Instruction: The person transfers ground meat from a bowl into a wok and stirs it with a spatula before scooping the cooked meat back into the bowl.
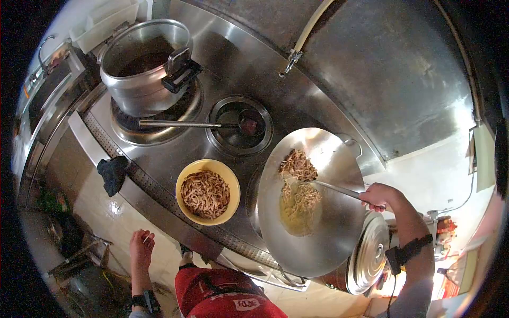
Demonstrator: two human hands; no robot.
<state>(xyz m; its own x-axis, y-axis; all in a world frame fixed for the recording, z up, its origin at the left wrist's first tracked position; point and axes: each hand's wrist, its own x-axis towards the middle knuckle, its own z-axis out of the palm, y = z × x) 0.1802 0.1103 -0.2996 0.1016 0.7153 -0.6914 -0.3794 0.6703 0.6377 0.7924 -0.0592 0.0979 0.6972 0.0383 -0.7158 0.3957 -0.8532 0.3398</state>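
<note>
My right hand [383, 196] is wrapped round the long metal handle of a wok spatula [339, 188]. Its head lies among food in the large wok [336, 233] and is partly hidden. Brown shredded strips [299, 165] sit in the wok in two heaps, with a pool of yellowish oil [297, 218] below them. My left hand [142, 246] hangs in the air left of the counter, fingers loosely curled and a little apart, with no object clearly in it. Left of the wok, a yellow bowl [236, 197] holds more of the brown strips.
A large steel pot [130, 93] with dark contents stands on the back left burner. A ladle [180, 124] rests across a round well [214, 139] of dark liquid. A black cloth [112, 175] drapes over the counter edge. A hose tap [290, 62] hangs behind; a lidded pot [374, 254] stands right.
</note>
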